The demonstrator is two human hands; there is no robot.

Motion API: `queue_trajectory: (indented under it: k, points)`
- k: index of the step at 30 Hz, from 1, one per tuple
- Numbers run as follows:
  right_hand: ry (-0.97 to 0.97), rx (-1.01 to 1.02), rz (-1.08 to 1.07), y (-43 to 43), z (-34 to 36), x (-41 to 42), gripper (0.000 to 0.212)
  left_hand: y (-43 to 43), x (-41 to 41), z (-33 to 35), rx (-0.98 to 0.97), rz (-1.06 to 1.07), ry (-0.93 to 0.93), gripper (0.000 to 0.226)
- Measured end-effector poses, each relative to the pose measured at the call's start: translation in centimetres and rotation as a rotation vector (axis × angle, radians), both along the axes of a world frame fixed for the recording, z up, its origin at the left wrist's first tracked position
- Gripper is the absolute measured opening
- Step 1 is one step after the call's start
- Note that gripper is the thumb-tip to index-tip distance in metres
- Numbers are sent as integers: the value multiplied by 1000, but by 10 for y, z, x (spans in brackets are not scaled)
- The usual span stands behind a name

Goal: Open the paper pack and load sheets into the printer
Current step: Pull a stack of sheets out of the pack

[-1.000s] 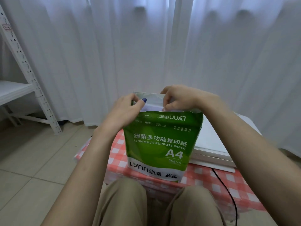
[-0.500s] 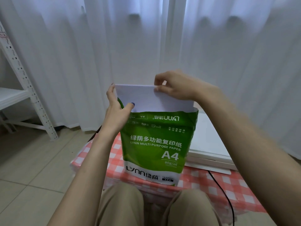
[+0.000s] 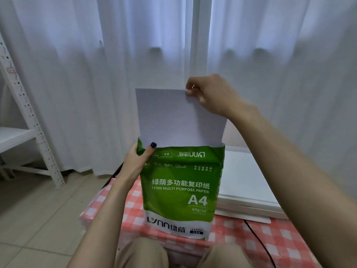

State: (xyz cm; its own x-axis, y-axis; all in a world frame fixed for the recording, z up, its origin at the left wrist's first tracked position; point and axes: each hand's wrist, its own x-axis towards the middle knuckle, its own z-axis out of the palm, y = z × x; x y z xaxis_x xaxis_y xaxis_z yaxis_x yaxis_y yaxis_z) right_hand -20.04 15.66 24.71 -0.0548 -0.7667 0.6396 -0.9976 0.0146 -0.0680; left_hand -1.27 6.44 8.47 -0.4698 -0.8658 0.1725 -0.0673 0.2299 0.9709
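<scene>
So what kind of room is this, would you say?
Probably a home or small office corner: sheer white curtains over a window, a tiled floor, a white metal shelf rack, and a printer on a checked tablecloth.

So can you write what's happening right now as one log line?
step: pulling sheets out | right hand: grip on white paper sheets top edge | left hand: steadies upright green paper pack | white printer: not loaded

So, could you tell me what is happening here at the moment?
A person is drawing white sheets up out of an opened green paper pack that stands upright on a checked tablecloth. The right hand pinches the sheets' top edge; the left hand grips the pack's upper corner. The white printer sits just behind, not yet loaded.
</scene>
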Motion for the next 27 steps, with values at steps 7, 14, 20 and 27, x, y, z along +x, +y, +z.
queue_trajectory:
  k: [7, 14, 20, 27]
  points:
    - [-84, -177, -75, 36, 39, -19, 19, -5, -5, -2, 110, 3, 77, 47]
    - [-157, -312, -133, 68, 47, -28, 21, 1, -10, 0, 164, 78, 157, 29]
    - [-323, -539, -247, 99, 59, -48, 22, 4, -11, 3, 172, 113, 131, 34]
    - [-620, -642, -449, 125, 25, -85, 24, 5, -13, -1, 158, 188, 100, 37]
